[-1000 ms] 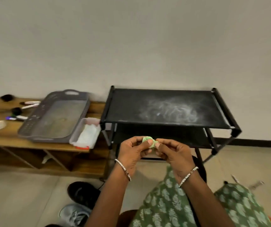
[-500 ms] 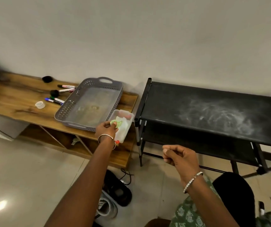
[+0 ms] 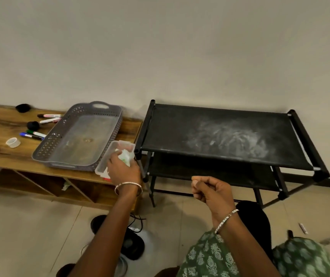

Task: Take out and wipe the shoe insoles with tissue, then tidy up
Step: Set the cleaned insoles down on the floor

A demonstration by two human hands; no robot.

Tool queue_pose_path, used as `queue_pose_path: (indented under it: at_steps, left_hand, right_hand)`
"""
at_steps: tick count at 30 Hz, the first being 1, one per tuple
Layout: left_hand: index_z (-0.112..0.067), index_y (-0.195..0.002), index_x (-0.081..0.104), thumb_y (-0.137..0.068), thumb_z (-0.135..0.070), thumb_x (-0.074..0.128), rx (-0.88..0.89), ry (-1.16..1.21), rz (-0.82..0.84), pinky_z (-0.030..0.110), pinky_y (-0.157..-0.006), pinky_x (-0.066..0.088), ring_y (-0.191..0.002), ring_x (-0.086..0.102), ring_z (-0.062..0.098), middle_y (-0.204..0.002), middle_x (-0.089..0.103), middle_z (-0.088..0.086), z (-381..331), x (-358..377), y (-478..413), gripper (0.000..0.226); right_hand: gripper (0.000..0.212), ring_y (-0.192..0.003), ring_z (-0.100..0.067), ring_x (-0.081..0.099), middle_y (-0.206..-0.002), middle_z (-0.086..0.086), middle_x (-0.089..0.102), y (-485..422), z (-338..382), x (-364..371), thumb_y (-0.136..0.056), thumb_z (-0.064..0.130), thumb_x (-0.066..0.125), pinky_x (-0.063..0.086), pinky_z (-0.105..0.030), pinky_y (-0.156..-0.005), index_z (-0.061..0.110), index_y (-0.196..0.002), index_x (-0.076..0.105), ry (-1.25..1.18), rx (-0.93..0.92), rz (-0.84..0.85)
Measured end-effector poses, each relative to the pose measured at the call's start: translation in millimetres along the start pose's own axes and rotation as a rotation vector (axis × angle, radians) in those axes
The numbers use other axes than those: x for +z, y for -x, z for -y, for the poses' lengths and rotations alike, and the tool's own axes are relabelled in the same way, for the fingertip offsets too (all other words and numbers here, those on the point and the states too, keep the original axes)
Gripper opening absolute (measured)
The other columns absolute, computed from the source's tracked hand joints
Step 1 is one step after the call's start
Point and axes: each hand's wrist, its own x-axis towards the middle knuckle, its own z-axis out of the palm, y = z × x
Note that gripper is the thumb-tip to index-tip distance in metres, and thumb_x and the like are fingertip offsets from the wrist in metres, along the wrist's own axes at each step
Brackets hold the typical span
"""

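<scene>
Now the left hand (image 3: 123, 172) alone pinches the tissue wad (image 3: 124, 156) into the clear container (image 3: 126, 144) just ahead, the right hand (image 3: 212, 191) released and curled empty: tidying.

My left hand (image 3: 123, 168) pinches a tissue (image 3: 124, 156) over the box (image 3: 108, 156). Tray (image 3: 60, 144) just left of grip. My right hand (image 3: 212, 191) is curled, empty, well right of it.

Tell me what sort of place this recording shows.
Most likely a home room or entryway: a black two-tier shoe rack against a plain wall, shoes on the tiled floor, and a low wooden bench holding a grey perforated tray and markers.
</scene>
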Motion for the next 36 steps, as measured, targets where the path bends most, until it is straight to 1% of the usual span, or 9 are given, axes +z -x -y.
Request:
queue_pose_path:
  at_steps: [4,8,14,17,20,24,27,29,36]
  left_hand:
    - [-0.017,-0.127,0.056,-0.088,-0.012,0.072,0.087,0.100,0.088,0.039,-0.095,0.053,-0.119,0.057,0.029,-0.138,0.048,0.010,-30,25,59,0.043]
    - [-0.017,-0.126,0.056,-0.088,-0.010,0.071,0.154,0.192,0.147,0.028,-0.089,0.042,-0.120,0.053,0.027,-0.141,0.044,0.009,-78,47,119,0.041]
    - [-0.018,-0.109,0.063,-0.086,-0.007,0.067,0.430,0.320,0.439,0.030,-0.078,0.050,-0.097,0.062,0.013,-0.115,0.059,0.000,-133,87,218,0.026]
    - [-0.017,-0.106,0.063,-0.085,-0.006,0.068,0.456,0.365,0.597,0.032,-0.080,0.056,-0.088,0.064,0.010,-0.103,0.065,-0.003,-153,109,275,0.024]
    - [-0.017,-0.104,0.063,-0.085,-0.006,0.067,0.479,0.369,0.738,0.027,-0.077,0.053,-0.080,0.063,0.008,-0.092,0.066,-0.005,-168,130,331,0.022]
    - [-0.020,-0.105,0.062,-0.088,-0.008,0.063,0.549,0.317,0.946,0.022,-0.072,0.052,-0.077,0.063,0.004,-0.088,0.065,-0.007,-181,154,392,0.021]
    - [-0.021,-0.104,0.062,-0.090,-0.010,0.061,0.617,0.239,1.083,0.031,-0.076,0.055,-0.080,0.065,0.011,-0.087,0.064,-0.008,-186,179,428,0.018]
    - [-0.023,-0.101,0.062,-0.090,-0.012,0.061,0.652,0.164,1.154,0.032,-0.077,0.055,-0.083,0.066,0.016,-0.086,0.065,-0.008,-184,201,448,0.015]
    - [-0.024,-0.095,0.062,-0.089,-0.019,0.065,0.574,-0.166,1.337,0.028,-0.073,0.049,-0.090,0.067,0.022,-0.096,0.072,0.000,-149,301,485,0.009]
  right_hand:
    - [0.006,-0.063,-0.014,0.062,-0.071,-0.009,0.069,10,9,-25,-0.087,0.000,0.069,0.054,-0.021,-0.059,0.001,-0.091,0.073,-0.079,-0.008,-0.037]
    - [0.008,-0.060,-0.013,0.059,-0.067,-0.010,0.065,23,23,-68,-0.088,-0.005,0.065,0.051,-0.019,-0.057,-0.003,-0.093,0.071,-0.214,-0.051,-0.118]
    - [0.009,-0.056,-0.015,0.055,-0.065,-0.009,0.064,46,44,-156,-0.087,-0.007,0.066,0.049,-0.018,-0.051,-0.006,-0.094,0.070,-0.326,-0.129,-0.305]
    - [0.009,-0.055,-0.015,0.054,-0.065,-0.009,0.065,62,48,-205,-0.087,-0.007,0.066,0.048,-0.019,-0.051,-0.007,-0.094,0.071,-0.345,-0.160,-0.417]
    - [0.009,-0.059,-0.016,0.055,-0.071,-0.010,0.065,82,50,-254,-0.088,-0.005,0.065,0.049,-0.019,-0.052,-0.003,-0.093,0.072,-0.378,-0.181,-0.532]
    - [0.009,-0.062,-0.021,0.054,-0.076,-0.012,0.065,104,45,-312,-0.089,-0.006,0.063,0.048,-0.019,-0.051,-0.005,-0.094,0.071,-0.429,-0.197,-0.683]
    - [0.010,-0.063,-0.020,0.058,-0.075,-0.010,0.069,114,32,-351,-0.090,-0.003,0.063,0.050,-0.021,-0.053,-0.001,-0.092,0.072,-0.420,-0.189,-0.792]
    - [0.010,-0.063,-0.020,0.059,-0.075,-0.009,0.070,114,17,-376,-0.090,-0.002,0.064,0.052,-0.021,-0.054,0.000,-0.092,0.073,-0.424,-0.157,-0.864]
    - [0.012,-0.059,-0.020,0.058,-0.073,-0.011,0.066,92,-57,-444,-0.089,-0.005,0.063,0.049,-0.018,-0.048,0.003,-0.083,0.070,-0.496,0.043,-1.035]
